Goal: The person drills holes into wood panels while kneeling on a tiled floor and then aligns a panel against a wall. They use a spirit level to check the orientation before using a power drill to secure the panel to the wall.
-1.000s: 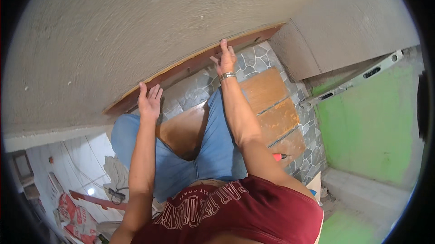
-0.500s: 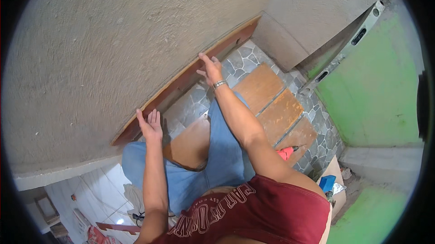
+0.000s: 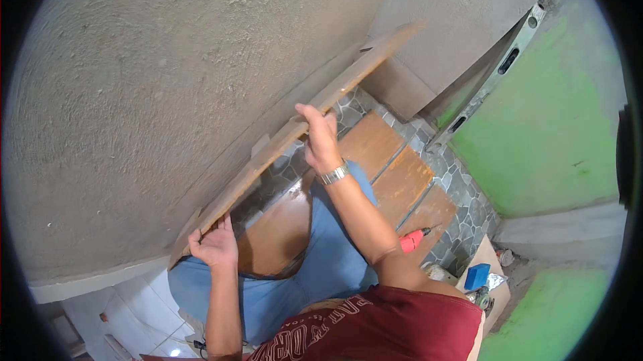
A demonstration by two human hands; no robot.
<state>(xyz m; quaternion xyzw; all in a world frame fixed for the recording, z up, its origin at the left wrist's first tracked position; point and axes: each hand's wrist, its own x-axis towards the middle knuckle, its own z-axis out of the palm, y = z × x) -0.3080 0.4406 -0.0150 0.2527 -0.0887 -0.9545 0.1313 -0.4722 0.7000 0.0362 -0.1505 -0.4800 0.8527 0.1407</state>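
Left hand (image 3: 216, 247): fingers curled on the near-left end of the long, narrow, tan-brown wooden board (image 3: 266, 158). Right hand (image 3: 321, 140): fingers gripping farther right, thumb over its edge. Board aslant beside rough grey plaster wall (image 3: 167, 93); contact unclear. Step, judged: two-handed holding; shifting it calls for matched grips.
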